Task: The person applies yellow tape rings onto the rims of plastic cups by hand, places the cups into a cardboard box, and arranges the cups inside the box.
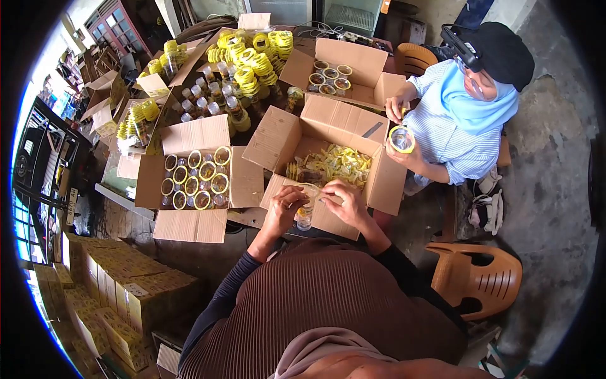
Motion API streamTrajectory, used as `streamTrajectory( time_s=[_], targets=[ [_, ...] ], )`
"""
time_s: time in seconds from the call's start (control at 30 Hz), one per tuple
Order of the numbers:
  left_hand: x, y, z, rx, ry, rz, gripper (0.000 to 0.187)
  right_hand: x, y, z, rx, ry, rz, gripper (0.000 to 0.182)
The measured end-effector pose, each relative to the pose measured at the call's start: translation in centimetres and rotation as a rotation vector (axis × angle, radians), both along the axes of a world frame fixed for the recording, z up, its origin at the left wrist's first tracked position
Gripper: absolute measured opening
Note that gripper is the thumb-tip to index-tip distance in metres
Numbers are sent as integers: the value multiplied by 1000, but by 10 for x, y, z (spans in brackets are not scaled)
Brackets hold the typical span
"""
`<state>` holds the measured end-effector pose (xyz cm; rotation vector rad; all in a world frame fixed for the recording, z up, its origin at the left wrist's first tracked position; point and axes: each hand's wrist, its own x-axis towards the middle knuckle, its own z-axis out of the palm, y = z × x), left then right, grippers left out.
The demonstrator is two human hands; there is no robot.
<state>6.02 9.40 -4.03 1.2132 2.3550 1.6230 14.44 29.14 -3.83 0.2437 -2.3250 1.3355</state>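
Observation:
Between my hands, in front of my chest, is a clear plastic cup (305, 218) with a yellowish rim and a printed side. My left hand (285, 207) is closed on the rim's left side. On the right, the fingers of my right hand (344, 201) pinch at the same rim; whether they also hold a thin strip I cannot make out. Just beyond my hands stands an open cardboard box (276, 140) with a heap of yellow and clear plastic scraps (338, 163) inside.
Left of it, another carton (246, 177) holds rows of yellow-rimmed cups (196, 180). Stacked yellow rings (252, 63) and upright cups (214, 95) crowd the table's back. A co-worker (470, 120) at right holds a cup (401, 139). An orange chair (476, 278) stands at my right.

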Motion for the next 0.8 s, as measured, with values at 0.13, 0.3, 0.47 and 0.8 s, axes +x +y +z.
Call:
streamTrajectory(
  time_s=[0.13, 0.3, 0.47, 0.8],
  targets=[
    [2, 8, 11, -34, 1, -10, 10, -1, 4, -3, 168, -6, -2, 13],
    [2, 14, 11, -131, 9, -59, 13, -2, 4, -6, 266, 9, 42, 13],
    [-7, 19, 2, -120, -16, -77, 11, -11, 6, -14, 211, 6, 78, 13],
    [-16, 37, -3, -28, -2, -176, 9, -14, 23, -16, 223, -48, 49, 7]
  ],
)
